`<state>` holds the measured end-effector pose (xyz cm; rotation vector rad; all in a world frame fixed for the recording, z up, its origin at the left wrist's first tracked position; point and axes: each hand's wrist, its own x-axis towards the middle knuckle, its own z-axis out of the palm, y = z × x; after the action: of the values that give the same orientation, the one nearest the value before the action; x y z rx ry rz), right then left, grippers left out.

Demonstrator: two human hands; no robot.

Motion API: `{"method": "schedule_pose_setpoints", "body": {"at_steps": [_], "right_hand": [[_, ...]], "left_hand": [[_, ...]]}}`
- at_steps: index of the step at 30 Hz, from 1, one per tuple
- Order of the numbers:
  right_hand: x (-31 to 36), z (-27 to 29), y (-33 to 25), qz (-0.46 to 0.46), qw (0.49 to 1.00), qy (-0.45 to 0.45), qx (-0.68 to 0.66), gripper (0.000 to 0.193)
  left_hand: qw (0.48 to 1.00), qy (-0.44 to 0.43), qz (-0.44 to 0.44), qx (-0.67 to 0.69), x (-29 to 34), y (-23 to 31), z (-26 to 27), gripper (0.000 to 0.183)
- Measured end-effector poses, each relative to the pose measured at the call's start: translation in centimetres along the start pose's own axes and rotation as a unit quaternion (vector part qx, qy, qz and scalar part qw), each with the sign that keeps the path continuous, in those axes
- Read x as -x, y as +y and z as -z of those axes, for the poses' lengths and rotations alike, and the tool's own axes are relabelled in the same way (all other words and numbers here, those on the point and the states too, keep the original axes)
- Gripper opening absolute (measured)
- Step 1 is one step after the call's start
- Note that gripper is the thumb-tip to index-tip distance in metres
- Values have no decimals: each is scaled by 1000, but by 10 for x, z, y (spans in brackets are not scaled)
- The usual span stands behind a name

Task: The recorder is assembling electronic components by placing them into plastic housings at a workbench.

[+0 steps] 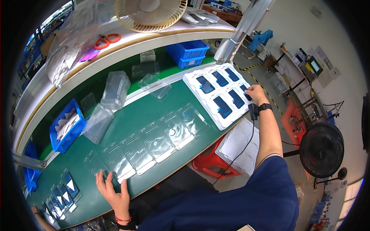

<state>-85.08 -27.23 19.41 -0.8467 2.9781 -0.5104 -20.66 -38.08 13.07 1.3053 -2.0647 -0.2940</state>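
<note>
My right hand [256, 94] reaches to the right edge of a white moulded tray [210, 103]. Its fingers are closed on a dark flat screen panel [245, 91], which is partly hidden by the fingers. Several more dark panels [222, 107] with small blue tabs lie in the tray's pockets. My left hand [114, 193] is spread open at the table's near edge, holding nothing. Its fingertips are beside a row of clear plastic blister shells [138, 156] laid flat across the green table; whether they touch the nearest shell I cannot tell.
Stacked clear shells [116, 90] and blue bins [66, 127] line the back. A shelf above bears a fan [150, 15] and orange-handled scissors [102, 42]. Filled shells [65, 194] lie far left near another person's hand [35, 210]. White trays sit on a red stool [206, 164].
</note>
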Motion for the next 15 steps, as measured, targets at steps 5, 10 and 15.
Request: {"method": "schedule_pose_setpoints", "body": {"at_steps": [5,10,15], "right_hand": [[-23,-14,-8,-39,999,-12,34,47],[-29,-14,-8,-14,999,-9,32,54],[6,4,-43,24,999,-5,-22,52]], "left_hand": [[1000,20,7,1,1,-1,-1,37],[1000,27,13,-7,0,0,-4,33],[999,35,6,-19,-1,1,-3,31]]}}
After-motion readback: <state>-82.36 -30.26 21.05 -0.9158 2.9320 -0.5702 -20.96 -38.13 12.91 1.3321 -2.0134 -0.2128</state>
